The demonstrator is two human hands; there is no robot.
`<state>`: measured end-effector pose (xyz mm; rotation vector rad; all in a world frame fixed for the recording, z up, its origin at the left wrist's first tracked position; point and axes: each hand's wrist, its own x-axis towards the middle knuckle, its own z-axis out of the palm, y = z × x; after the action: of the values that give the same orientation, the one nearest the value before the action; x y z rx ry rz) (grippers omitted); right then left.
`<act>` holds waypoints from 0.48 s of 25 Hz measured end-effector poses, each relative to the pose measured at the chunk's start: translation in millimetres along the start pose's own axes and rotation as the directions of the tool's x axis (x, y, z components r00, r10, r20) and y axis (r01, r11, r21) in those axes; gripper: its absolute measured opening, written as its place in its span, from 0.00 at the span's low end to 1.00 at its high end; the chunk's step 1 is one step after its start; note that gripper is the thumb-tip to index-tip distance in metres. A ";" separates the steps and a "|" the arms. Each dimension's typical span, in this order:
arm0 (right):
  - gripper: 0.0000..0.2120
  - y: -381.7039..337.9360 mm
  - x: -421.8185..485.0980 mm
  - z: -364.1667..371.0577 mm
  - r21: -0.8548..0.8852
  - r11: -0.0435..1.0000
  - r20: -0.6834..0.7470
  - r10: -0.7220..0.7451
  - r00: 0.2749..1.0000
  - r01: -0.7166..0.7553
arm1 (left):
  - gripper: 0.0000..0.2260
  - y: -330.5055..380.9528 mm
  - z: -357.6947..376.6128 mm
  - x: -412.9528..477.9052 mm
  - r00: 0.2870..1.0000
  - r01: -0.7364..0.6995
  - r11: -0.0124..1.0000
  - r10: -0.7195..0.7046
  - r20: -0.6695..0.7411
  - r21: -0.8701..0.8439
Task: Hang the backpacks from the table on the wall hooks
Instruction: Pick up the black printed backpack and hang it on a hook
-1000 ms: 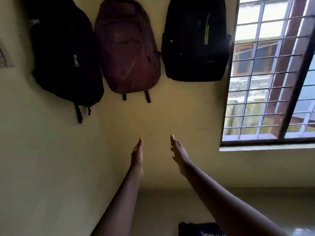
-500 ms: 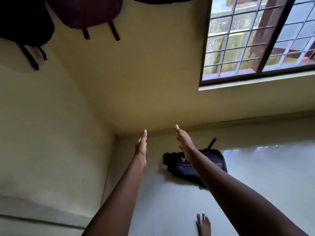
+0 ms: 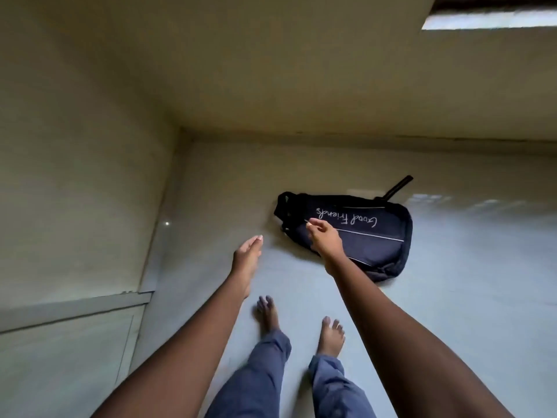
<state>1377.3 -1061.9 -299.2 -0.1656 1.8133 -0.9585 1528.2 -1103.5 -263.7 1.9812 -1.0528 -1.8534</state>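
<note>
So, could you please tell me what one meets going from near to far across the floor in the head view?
Bare feet → left hand → right hand → dark backpack → far wall.

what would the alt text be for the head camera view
A dark backpack lettered "Good Friends" lies flat on a pale floor near a wall corner. The right hand reaches over its near end; the open left hand hangs beside it, above two bare feet.

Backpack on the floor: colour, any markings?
Dark navy backpack, white script lettering and thin pale stripes; head view.
</note>
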 end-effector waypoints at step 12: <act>0.25 111.4 339.0 157.5 -0.345 0.939 0.041 0.015 0.999 0.000 | 0.18 -121.6 28.9 347.7 0.989 0.130 0.991 -0.128 -0.076 0.017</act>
<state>1387.5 -1245.6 -643.1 -0.3940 1.9286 -0.6187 1522.0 -1227.7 -611.7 2.1606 -0.9492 -1.8219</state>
